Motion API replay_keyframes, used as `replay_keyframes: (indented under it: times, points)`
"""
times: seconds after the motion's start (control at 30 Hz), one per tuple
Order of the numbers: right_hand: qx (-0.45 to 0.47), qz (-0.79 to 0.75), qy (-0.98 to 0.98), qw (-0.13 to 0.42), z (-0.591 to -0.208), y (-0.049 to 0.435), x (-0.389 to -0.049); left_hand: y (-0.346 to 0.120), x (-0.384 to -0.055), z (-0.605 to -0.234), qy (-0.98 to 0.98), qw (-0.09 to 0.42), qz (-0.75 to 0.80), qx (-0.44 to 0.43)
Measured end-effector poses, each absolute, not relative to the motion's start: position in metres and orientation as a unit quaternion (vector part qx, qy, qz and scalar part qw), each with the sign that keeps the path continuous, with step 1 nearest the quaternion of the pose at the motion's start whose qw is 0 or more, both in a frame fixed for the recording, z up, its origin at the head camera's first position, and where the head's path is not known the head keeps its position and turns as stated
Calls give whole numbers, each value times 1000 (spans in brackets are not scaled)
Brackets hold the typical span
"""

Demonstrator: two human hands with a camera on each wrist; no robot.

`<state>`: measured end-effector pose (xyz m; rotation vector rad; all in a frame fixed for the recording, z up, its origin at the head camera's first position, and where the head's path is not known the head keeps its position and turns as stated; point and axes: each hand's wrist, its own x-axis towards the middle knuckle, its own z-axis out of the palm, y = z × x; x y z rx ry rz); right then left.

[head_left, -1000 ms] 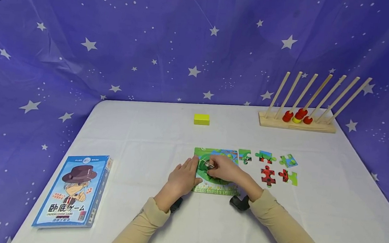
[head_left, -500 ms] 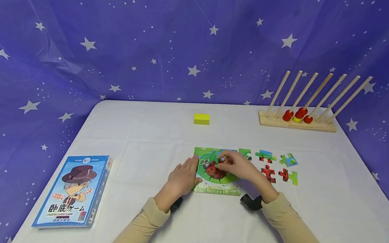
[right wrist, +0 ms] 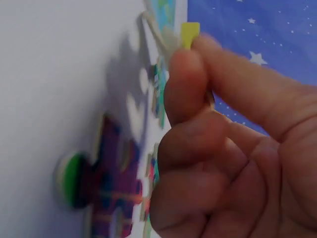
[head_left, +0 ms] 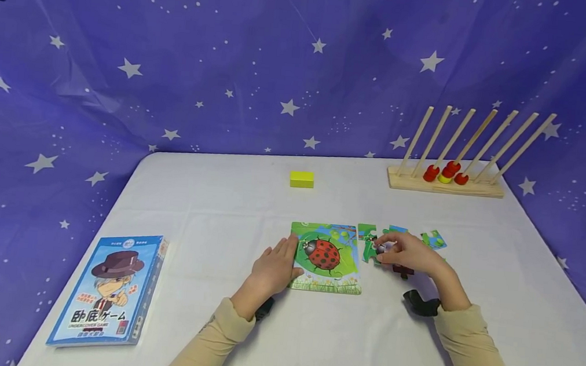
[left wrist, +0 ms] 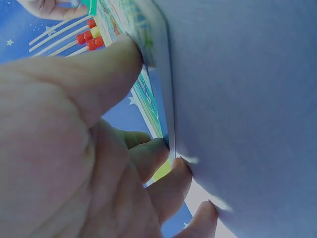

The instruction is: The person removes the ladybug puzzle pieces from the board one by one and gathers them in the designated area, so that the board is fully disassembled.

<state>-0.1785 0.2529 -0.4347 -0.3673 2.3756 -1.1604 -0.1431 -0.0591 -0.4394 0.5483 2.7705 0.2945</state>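
A square ladybug picture board (head_left: 326,279) lies flat on the table. My left hand (head_left: 274,265) rests at its left edge, fingers stretched out; in the left wrist view the thumb (left wrist: 111,69) touches the board's side. To the right of the board, my right hand (head_left: 412,254) pinches a green jigsaw piece (head_left: 369,252) with part of a ladybug's head on it. Just behind that piece lies a green corner piece (head_left: 366,228). A dark red jigsaw piece (right wrist: 111,178) shows below the curled right fingers, and the hand partly hides several loose pieces.
A blue boxed card game (head_left: 108,289) lies at the left. Toward the back sit a yellow block (head_left: 301,179) and a wooden peg rack (head_left: 444,186) with red and yellow beads. Another loose jigsaw piece (head_left: 433,239) lies right of the right hand.
My right hand has moved from over the board to the right, carrying the pinched jigsaw piece beside the corner piece. The board's ladybug picture is uncovered. My left hand stays in place.
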Motion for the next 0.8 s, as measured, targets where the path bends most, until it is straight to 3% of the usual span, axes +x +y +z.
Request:
replay_keyframes:
  times: [0.1,0.37,0.63,0.8]
  points:
    - [-139,-413,867,241,-438,255,-176,-59,-143,-440,965,148,99,191]
    - [-147,-386,889,199,-439,251,-174,-59,-143,-439,965,143,97,195]
    - [-189,-374,871,257,-436,250,-174,-59,-143,-440,965,145,88,199]
    - [-227,-363,865,261,-435,252,-174,-59,-143,-441,964,148,88,201]
